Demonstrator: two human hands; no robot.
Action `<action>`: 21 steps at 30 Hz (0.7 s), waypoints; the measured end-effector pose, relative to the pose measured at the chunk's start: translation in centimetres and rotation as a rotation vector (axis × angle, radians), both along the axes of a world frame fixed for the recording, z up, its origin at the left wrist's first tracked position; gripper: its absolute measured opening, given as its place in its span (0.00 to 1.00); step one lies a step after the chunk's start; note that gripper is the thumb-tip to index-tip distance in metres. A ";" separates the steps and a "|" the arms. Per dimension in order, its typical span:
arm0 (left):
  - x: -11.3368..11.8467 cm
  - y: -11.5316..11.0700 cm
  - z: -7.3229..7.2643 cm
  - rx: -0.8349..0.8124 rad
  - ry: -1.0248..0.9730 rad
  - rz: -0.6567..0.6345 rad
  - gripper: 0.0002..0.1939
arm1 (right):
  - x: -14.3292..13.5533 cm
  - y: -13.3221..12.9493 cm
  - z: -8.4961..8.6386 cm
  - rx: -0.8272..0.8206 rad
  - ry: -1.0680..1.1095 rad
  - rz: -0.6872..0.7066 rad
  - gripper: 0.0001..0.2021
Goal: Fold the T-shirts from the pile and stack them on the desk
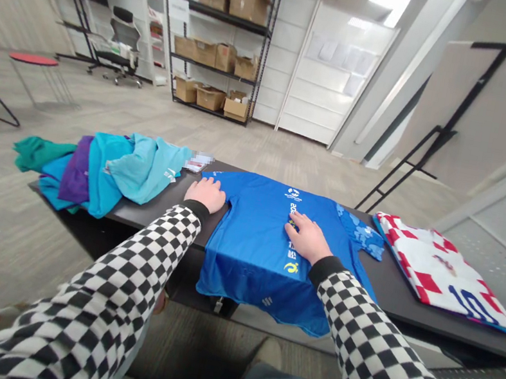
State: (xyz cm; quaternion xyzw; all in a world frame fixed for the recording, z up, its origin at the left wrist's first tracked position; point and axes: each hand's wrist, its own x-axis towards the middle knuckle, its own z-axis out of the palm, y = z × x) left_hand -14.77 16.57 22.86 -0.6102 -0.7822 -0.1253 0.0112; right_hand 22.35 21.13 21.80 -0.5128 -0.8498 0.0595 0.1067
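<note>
A blue T-shirt [254,235] with white and yellow print lies spread on a dark table [171,208], its hem hanging over the near edge. My left hand [206,194] rests palm down on the sleeve at the shirt's left side, fingers stretched forward. On the printed chest my right hand [308,237] lies flat, thumb and fingers apart, covering part of the lettering. The patterned sleeve [361,230] on the right reaches out over the tabletop.
Left on the table is a loose heap of green, purple and turquoise clothes [114,168], beside a small blurred packet [198,161]. A folded red-and-white checked jersey [446,273] lies at the right. Behind stand shelves of cardboard boxes [210,98] and a board on an easel [454,127].
</note>
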 end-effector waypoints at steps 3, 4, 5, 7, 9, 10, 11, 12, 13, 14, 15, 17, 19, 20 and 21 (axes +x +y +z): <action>-0.1 -0.7 0.3 0.024 0.024 0.089 0.29 | 0.0 0.0 -0.1 0.006 0.007 0.001 0.29; -0.1 -1.0 0.3 0.051 0.040 0.078 0.30 | 0.1 0.1 -0.2 0.007 0.009 0.001 0.29; -0.1 -1.3 0.3 0.078 0.055 0.036 0.31 | 0.1 0.1 -0.2 0.008 0.013 0.001 0.29; 0.0 -1.8 0.2 0.076 0.064 -0.103 0.34 | 0.1 0.2 -0.3 0.008 0.016 0.002 0.29; -0.1 -2.2 0.0 -0.006 0.046 -0.187 0.35 | 0.1 0.3 -0.4 0.005 0.016 0.000 0.29; -0.2 -2.3 -0.1 -0.051 0.034 -0.183 0.35 | 0.1 0.4 -0.4 0.004 0.015 -0.001 0.29; -0.3 -2.4 -0.2 -0.082 0.022 -0.155 0.35 | 0.1 0.4 -0.4 0.002 0.013 -0.003 0.29; -0.4 -2.4 -0.3 -0.098 0.012 -0.118 0.35 | 0.1 0.4 -0.4 0.002 0.013 -0.005 0.29; -0.5 -2.4 -0.3 -0.103 0.003 -0.084 0.35 | 0.1 0.4 -0.4 0.001 0.012 -0.007 0.29; -0.6 -2.3 -0.3 -0.103 -0.006 -0.058 0.35 | 0.1 0.3 -0.3 0.001 0.011 -0.007 0.29; -0.7 -2.2 -0.2 -0.103 -0.012 -0.042 0.34 | 0.1 0.3 -0.3 0.001 0.010 -0.008 0.28; -0.8 -2.1 -0.1 -0.088 -0.012 -0.014 0.34 | 0.1 0.2 -0.1 0.000 0.010 -0.004 0.28; -0.7 -2.3 0.2 -0.038 -0.007 0.010 0.32 | 0.1 0.0 0.0 0.000 0.014 0.000 0.28; -0.6 -2.5 0.3 0.009 -0.009 0.016 0.32 | 0.1 0.0 0.0 -0.002 0.016 0.001 0.28; -0.4 -3.0 0.4 0.071 -0.016 0.013 0.32 | 0.1 0.0 0.1 -0.003 0.018 0.001 0.28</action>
